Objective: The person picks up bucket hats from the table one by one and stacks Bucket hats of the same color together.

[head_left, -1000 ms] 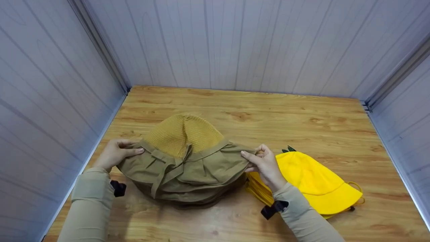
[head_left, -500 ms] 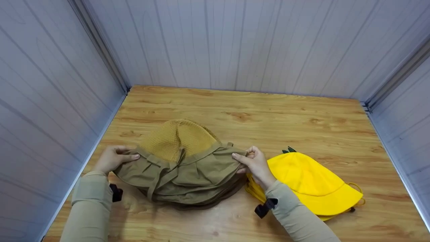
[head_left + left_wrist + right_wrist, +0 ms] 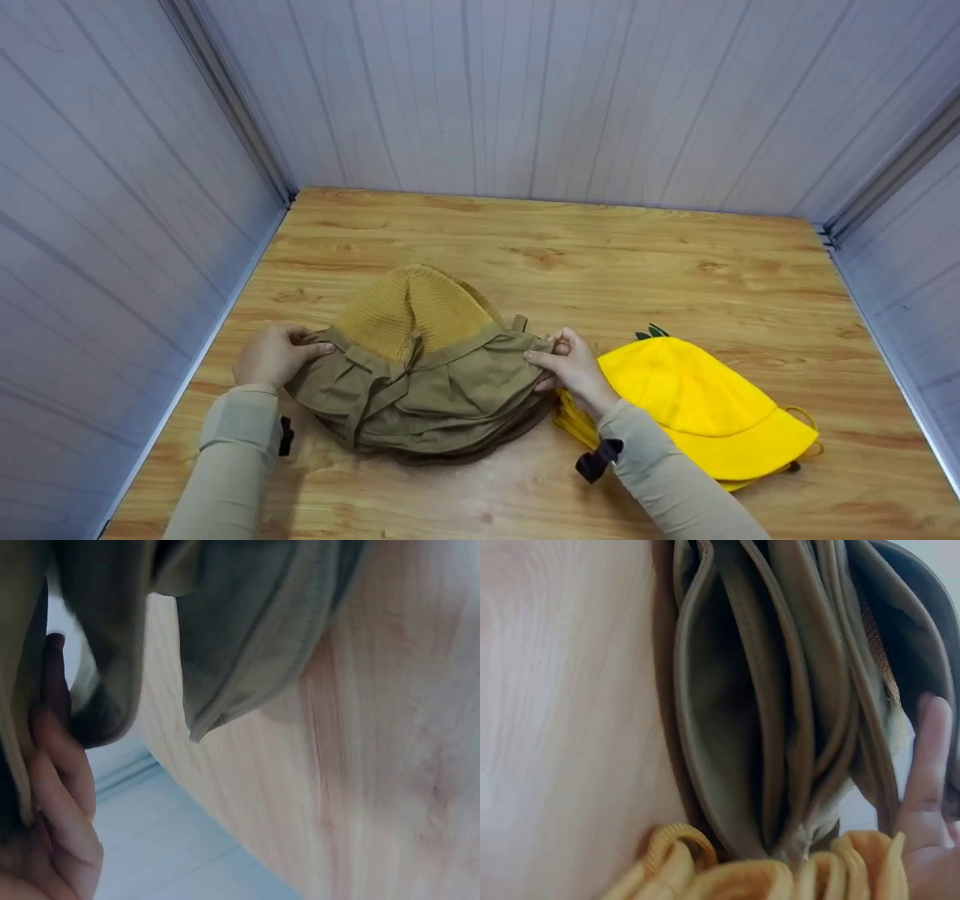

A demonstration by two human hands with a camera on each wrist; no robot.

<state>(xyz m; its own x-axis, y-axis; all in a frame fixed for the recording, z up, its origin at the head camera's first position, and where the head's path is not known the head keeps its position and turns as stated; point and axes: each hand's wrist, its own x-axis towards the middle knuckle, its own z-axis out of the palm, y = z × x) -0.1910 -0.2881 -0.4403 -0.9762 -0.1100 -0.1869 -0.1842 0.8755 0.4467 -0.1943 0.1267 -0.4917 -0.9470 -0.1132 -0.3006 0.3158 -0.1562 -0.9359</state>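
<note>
A khaki sun hat (image 3: 457,386) with a woven mustard crown and a bow at the front lies folded flat, crown away from me. It rests on more brown hats, whose layered brims (image 3: 780,705) show in the right wrist view. My left hand (image 3: 274,356) pinches the left end of the top hat's brim, thumb on top and fingers underneath. At the brim's right end my right hand (image 3: 577,371) pinches it the same way. In the left wrist view the curled fingers (image 3: 67,802) sit behind the brim cloth.
A stack of yellow hats (image 3: 697,405) with green leaf tips and a cord lies right of the brown hats, partly under my right forearm. The wooden table (image 3: 525,247) is bounded by pale panel walls (image 3: 495,97) at the back and both sides.
The khaki hat has come down and slightly toward me onto the brown hats. Both hands keep their pinch on the brim; they are now a little closer together.
</note>
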